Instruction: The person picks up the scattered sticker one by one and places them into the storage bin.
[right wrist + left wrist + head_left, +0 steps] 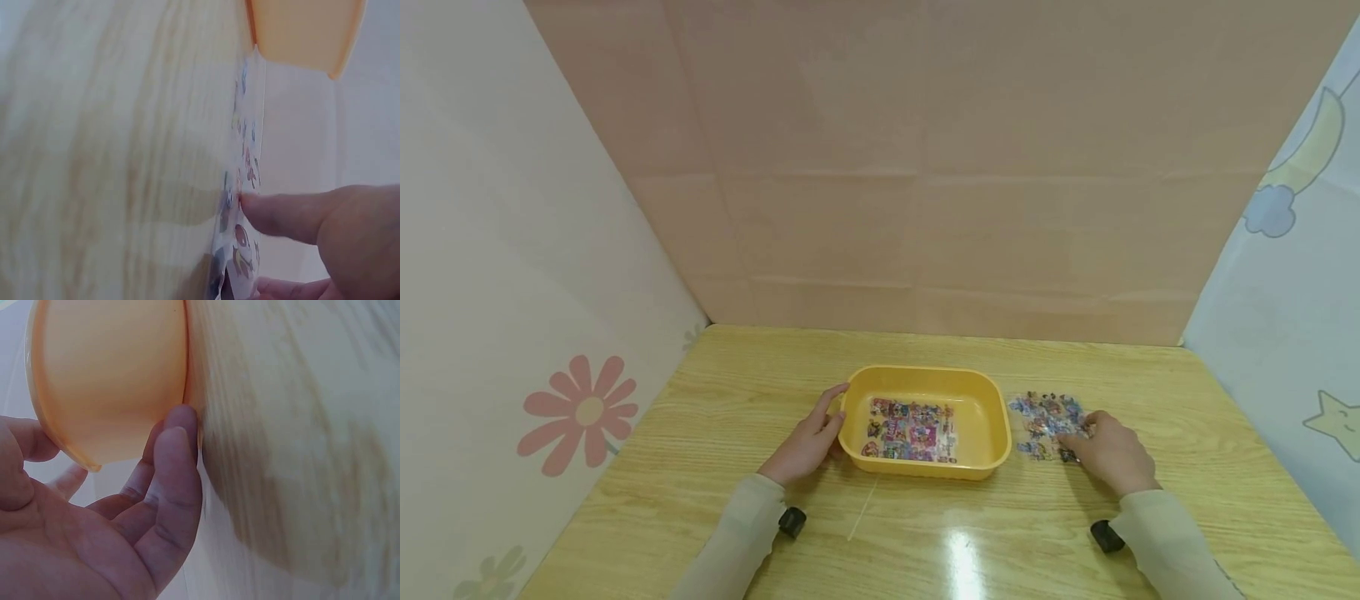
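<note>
A yellow plastic basin (929, 470) stands on the table, with colourful cartoon sticker sheets (917, 431) lying flat inside it. My left hand (808, 442) holds the basin's left end; in the left wrist view the thumb is at the rim and the curled fingers (178, 469) reach its lower side. Right of the basin lies a clear sticker sheet (1047, 417) covered in small cartoon figures, perhaps several stacked. Its right edge is pinched by my right hand (1112, 454); in the right wrist view the thumb (281, 215) presses its face and the other fingers are partly out of frame.
The wooden table (760, 358) meets a tan paper backdrop (925, 208) at the back. Pale wall panels flank it, one with a pink flower (587, 411), the other with a star (1337, 423). Light glares off the table's front.
</note>
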`<move>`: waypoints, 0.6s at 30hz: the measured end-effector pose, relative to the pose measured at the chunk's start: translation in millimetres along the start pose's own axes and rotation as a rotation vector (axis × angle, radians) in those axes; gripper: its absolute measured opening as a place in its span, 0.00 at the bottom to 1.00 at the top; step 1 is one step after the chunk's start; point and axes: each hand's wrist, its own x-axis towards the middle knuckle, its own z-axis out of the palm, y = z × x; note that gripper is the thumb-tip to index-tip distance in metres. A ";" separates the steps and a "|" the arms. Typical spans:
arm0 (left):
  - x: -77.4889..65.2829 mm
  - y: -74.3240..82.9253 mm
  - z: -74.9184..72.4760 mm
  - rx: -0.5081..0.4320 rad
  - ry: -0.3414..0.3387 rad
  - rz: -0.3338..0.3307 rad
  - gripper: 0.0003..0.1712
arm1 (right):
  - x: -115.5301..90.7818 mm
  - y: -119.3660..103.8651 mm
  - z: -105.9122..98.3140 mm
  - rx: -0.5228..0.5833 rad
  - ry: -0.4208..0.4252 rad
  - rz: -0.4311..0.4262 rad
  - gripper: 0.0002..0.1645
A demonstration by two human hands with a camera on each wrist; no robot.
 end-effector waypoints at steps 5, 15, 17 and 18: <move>0.1 0.2 0.0 -0.005 -0.004 -0.001 0.28 | -3.5 -0.3 -1.2 0.065 0.023 -0.007 0.37; 0.2 0.7 0.4 -0.001 0.004 0.001 0.28 | -4.9 -0.3 -2.3 0.118 0.086 -0.004 0.23; 0.2 0.0 0.7 0.000 0.005 -0.002 0.28 | -4.9 0.4 -2.0 0.128 0.095 -0.007 0.23; 0.3 -0.3 0.8 0.000 0.004 -0.005 0.28 | -4.8 0.8 -1.9 0.133 0.100 -0.009 0.23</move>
